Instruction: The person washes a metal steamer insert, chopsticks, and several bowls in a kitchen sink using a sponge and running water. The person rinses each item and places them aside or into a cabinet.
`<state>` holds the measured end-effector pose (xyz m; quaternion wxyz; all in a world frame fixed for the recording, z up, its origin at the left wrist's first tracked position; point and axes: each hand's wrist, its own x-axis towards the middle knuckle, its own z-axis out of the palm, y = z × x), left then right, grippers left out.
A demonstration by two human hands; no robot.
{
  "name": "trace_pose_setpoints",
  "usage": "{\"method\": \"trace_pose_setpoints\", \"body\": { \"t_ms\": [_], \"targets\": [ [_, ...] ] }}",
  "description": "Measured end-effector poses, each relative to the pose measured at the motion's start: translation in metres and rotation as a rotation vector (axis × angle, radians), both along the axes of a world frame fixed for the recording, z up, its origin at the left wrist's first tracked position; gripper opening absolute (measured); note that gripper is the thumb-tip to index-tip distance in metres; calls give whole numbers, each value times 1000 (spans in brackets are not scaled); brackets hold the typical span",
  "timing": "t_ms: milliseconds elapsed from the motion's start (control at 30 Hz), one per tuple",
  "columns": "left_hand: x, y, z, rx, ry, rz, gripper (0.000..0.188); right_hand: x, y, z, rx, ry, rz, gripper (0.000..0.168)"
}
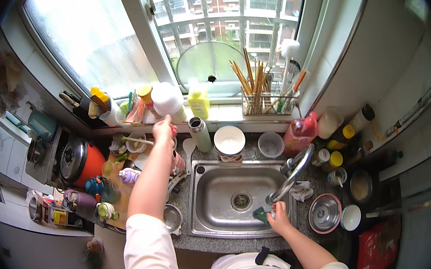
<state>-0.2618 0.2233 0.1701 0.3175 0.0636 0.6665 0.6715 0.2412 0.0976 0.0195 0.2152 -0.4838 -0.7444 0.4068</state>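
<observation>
My left hand (pixel 163 133) reaches out over the counter towards the windowsill, its fingers curled just in front of a white-domed container (pixel 167 99). A bit of red shows beside the fingers; whether they hold it, I cannot tell. Below the wrist stands a pink cup (pixel 178 161), partly hidden by my forearm. My right hand (pixel 280 218) is over the near right corner of the steel sink (pixel 215 186), pinching a dark green scouring pad (pixel 261 214). Above that hand is the mouth of the chrome faucet (pixel 290 179). Bits of food waste lie in the drain (pixel 241 201).
Behind the sink stand an uncapped thermos bottle (pixel 200 136), a white bowl (pixel 229 141) and a clear plastic tub (pixel 271 144). Steel basin (pixel 324 213) and small white bowl (pixel 351 217) sit right. A chopstick rack (pixel 263 103) is on the sill; an orange cooker (pixel 93 160) stands left.
</observation>
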Motion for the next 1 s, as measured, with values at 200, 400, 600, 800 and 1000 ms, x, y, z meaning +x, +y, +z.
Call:
{"method": "trace_pose_setpoints", "body": {
  "t_ms": [200,400,600,800,1000],
  "targets": [
    [131,-22,-85,-364,35,-352,47,-16,3,-11,-58,-17,14,45],
    [144,20,-120,-615,354,-433,36,-26,8,-3,-76,106,16,32],
    [153,-1,-109,-367,562,-412,27,-27,2,17,-120,92,-39,37],
    [215,-93,-154,-29,429,-536,9,-40,20,26,-645,812,-60,91],
    [327,-156,-190,-191,-259,-432,44,-48,20,20,-450,364,-271,79]
  ]
}}
